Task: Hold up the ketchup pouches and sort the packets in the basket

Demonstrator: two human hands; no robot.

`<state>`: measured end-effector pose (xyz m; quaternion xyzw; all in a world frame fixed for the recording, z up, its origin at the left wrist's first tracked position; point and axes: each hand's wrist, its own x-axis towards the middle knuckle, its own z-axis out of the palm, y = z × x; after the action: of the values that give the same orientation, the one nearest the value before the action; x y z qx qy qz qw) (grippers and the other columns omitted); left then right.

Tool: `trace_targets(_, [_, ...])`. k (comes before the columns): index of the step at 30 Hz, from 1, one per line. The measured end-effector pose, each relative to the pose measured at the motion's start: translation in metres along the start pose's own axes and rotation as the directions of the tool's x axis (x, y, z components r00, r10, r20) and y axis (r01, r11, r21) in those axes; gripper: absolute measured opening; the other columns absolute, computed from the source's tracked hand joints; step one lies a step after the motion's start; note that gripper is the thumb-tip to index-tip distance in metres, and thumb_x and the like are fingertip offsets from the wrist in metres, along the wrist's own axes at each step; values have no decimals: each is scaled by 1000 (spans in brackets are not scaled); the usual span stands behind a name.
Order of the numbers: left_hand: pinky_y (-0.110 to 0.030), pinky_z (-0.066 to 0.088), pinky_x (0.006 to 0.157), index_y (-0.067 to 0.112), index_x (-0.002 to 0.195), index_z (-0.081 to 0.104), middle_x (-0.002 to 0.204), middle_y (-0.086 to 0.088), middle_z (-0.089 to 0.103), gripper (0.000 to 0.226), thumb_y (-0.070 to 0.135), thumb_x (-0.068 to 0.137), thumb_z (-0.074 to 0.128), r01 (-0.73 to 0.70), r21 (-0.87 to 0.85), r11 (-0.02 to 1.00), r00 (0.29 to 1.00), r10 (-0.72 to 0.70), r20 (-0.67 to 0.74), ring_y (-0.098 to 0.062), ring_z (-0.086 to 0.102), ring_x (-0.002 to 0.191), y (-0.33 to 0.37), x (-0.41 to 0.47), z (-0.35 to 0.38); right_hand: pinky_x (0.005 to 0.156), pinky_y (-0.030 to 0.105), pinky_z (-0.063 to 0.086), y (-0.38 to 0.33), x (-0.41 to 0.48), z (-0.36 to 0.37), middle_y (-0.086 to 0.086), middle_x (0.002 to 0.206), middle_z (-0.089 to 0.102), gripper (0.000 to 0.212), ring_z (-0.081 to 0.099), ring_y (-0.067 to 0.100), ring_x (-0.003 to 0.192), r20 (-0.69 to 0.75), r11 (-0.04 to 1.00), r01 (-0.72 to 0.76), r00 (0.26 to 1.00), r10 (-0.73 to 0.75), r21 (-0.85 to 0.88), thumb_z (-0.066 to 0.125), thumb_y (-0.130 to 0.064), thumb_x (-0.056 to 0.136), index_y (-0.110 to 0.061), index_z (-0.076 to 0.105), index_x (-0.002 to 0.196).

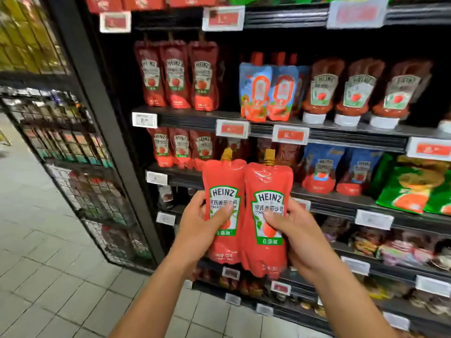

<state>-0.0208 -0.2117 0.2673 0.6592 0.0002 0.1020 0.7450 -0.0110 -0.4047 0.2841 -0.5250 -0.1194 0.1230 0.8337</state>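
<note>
Two red Heinz ketchup pouches are held upright side by side in front of the shelves, their edges touching — the left pouch (223,211) and the right pouch (267,215) each carry a green-framed white label with a tomato picture and a gold spout cap on top. The small print at the foot of each pouch is too blurred to read, and the thumbs cover part of both labels. The left hand (195,228) grips the left pouch, thumb across the front and fingers curled behind; the right hand (295,237) grips the right pouch the same way — both forearms reach up from the bottom edge. Behind, the price tags (233,129) are blurred, and more red pouches (203,76) stand on the shelf (195,118).
</note>
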Motion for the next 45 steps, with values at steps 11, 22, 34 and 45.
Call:
trace_targets(11, [-30, 60, 73, 33, 100, 66, 103, 0, 76, 28, 41, 78, 80, -76, -15, 997, 997, 77, 8, -19, 74, 93, 29, 59, -79, 81, 44, 59, 10, 68, 68, 17, 118, 71, 33, 70, 36, 105, 6, 996, 31, 1000, -30, -80, 72, -13, 86, -17, 67, 119])
trace_targets(22, [-28, 59, 73, 23, 109, 65, 105, 0, 76, 43, 42, 73, 80, -178, -33, 984, 984, 177, -30, -19, 74, 95, 51, 150, -86, 73, 35, 60, -18, 164, 75, 14, 113, 74, 36, 73, 31, 99, 35, 991, 88, 996, -85, -104, 75, -17, 82, -16, 68, 117])
trace_targets(34, [-28, 59, 69, 18, 108, 66, 96, 0, 78, 33, 34, 82, 78, -302, -32, 953, 951, 299, -81, -17, 76, 87, 117, 281, -113, 70, 38, 61, -75, 270, 104, 13, 100, 77, 18, 75, 26, 88, -25, 971, 180, 982, -186, -155, 64, -8, 91, -11, 70, 108])
trace_targets(45, [-20, 57, 62, 26, 86, 64, 80, 12, 74, 18, 26, 81, 81, -393, 254, 884, 905, 420, -61, -3, 72, 76, 126, 365, -141, 66, 31, 56, -71, 358, 132, 4, 80, 76, 17, 73, 16, 71, -296, 912, 260, 887, -355, -316, 71, -11, 89, -1, 69, 103])
